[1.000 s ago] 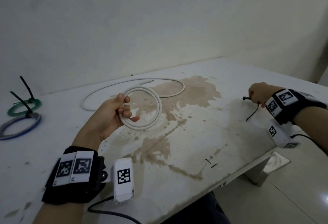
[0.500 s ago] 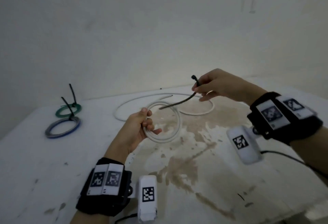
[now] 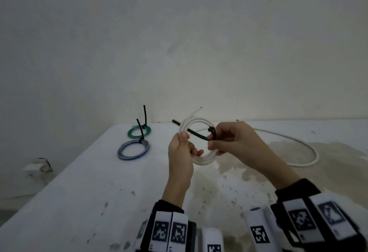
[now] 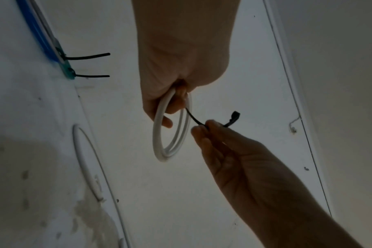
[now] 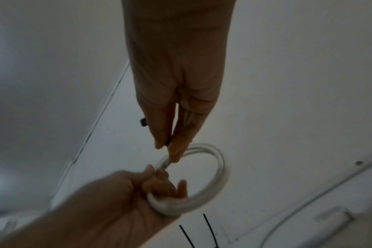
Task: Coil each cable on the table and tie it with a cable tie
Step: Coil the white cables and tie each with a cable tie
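Note:
My left hand [image 3: 182, 148] grips a white cable coil [image 3: 205, 160] and holds it up above the table. In the left wrist view the coil [image 4: 172, 134] hangs from those curled fingers. My right hand [image 3: 227, 142] pinches a black cable tie [image 3: 197, 134] near its head. The tie's tail passes through the coil and sticks out up-left. The left wrist view shows the tie [image 4: 193, 118] running between the two hands. The right wrist view has the coil [image 5: 219, 174] below my right fingertips [image 5: 174, 154].
A green coil [image 3: 139, 132] and a blue-grey coil [image 3: 133, 150], each tied with a black tie, lie at the table's far left. A loose white cable [image 3: 294, 148] curves across the stained table [image 3: 99, 192] on the right. A wall stands behind.
My right hand brought the cable tie from the table's right side to the coil and threaded it through. My left hand raised the coil, and the head camera tilted up.

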